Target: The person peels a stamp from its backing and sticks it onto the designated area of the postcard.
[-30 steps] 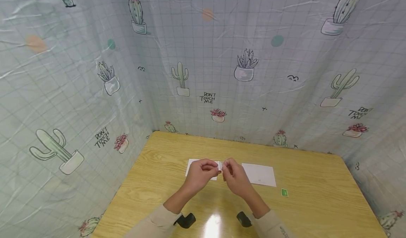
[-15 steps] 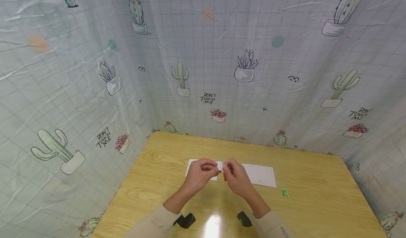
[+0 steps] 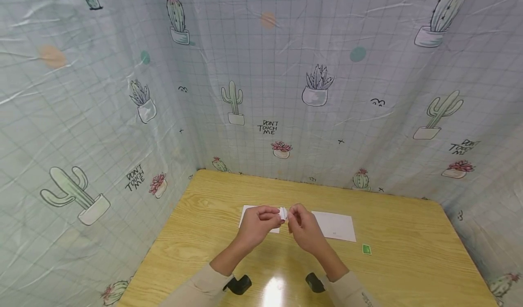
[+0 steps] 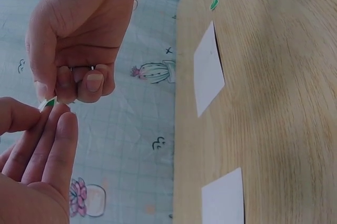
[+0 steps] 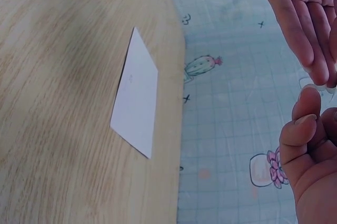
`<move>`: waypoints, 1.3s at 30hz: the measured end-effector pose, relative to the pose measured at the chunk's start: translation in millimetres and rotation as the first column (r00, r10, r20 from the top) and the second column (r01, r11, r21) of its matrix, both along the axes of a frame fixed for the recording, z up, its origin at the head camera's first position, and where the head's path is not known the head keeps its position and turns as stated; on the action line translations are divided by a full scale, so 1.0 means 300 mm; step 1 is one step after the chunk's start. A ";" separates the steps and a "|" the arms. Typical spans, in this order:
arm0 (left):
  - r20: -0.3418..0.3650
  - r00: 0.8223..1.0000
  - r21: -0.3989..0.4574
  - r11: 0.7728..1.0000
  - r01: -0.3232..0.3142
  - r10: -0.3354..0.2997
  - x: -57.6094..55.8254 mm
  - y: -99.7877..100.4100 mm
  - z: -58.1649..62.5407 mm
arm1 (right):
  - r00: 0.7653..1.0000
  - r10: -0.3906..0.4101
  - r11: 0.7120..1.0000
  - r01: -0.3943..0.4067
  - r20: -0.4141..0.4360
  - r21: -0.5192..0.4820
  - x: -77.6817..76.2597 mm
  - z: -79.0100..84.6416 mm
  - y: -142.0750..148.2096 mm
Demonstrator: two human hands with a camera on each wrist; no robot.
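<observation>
My left hand (image 3: 255,225) pinches a small sticker (image 3: 283,213) between thumb and fingers, above the table. In the left wrist view, a green corner of the sticker (image 4: 50,103) with a white edge shows at the fingertips. My right hand (image 3: 302,227) meets it from the other side, thumb and forefinger pinching at its edge. In the right wrist view, the fingertips of the right hand (image 5: 310,134) and left hand (image 5: 308,29) come together, hiding most of the sticker. A white paper card (image 3: 246,210) lies behind and under the left hand, partly covered.
A second white card (image 3: 335,226) with a small faint mark lies right of the hands on the wooden table (image 3: 408,243). Nearer its right corner is another small green sticker (image 3: 366,249) with a white border. A cactus-print curtain (image 3: 261,71) hangs around the table.
The right fingertips have shifted very slightly right, and a little more of the white sticker shows between the hands. The cards and the green sticker on the table have stayed put.
</observation>
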State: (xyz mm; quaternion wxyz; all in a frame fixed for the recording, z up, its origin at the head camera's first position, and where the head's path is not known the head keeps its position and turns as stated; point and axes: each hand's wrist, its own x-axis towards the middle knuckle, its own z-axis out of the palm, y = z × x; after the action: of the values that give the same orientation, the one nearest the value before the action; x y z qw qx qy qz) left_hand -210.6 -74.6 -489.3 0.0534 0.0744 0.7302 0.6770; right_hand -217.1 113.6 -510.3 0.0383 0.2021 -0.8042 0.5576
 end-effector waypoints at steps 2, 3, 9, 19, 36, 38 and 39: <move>0.005 1.000 0.015 1.000 0.005 -0.005 -0.002 -0.001 -0.001 | 1.000 -0.005 1.000 0.005 -0.002 0.011 -0.001 0.003 0.000; 0.012 1.000 0.028 1.000 0.008 -0.008 -0.003 -0.002 -0.001 | 1.000 -0.008 1.000 0.008 -0.001 0.016 -0.002 0.005 0.000; 0.055 0.998 0.106 0.994 0.026 -0.032 -0.008 -0.003 0.000 | 1.000 -0.019 0.999 0.019 0.017 0.031 0.000 0.018 0.000; 0.082 0.996 0.145 0.989 0.027 -0.039 -0.017 -0.008 -0.006 | 0.999 -0.026 1.000 0.026 -0.035 0.011 -0.005 0.013 0.001; 0.081 0.996 0.148 0.989 0.029 -0.041 -0.023 -0.010 -0.017 | 0.998 -0.062 0.997 0.061 0.025 0.038 -0.003 0.012 0.007; 0.080 0.996 0.150 0.988 0.030 -0.042 -0.024 -0.010 -0.018 | 0.998 -0.064 0.997 0.063 0.024 0.038 -0.005 0.009 0.009; 0.079 0.996 0.150 0.988 0.030 -0.042 -0.025 -0.010 -0.019 | 0.998 -0.064 0.997 0.063 0.022 0.038 -0.006 0.008 0.010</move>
State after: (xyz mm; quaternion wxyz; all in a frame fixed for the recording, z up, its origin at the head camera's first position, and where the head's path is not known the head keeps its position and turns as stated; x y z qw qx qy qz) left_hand -218.2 -77.4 -495.0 0.0895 0.0635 0.6734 0.7311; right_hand -218.9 116.6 -507.9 0.0428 0.1706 -0.8208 0.5434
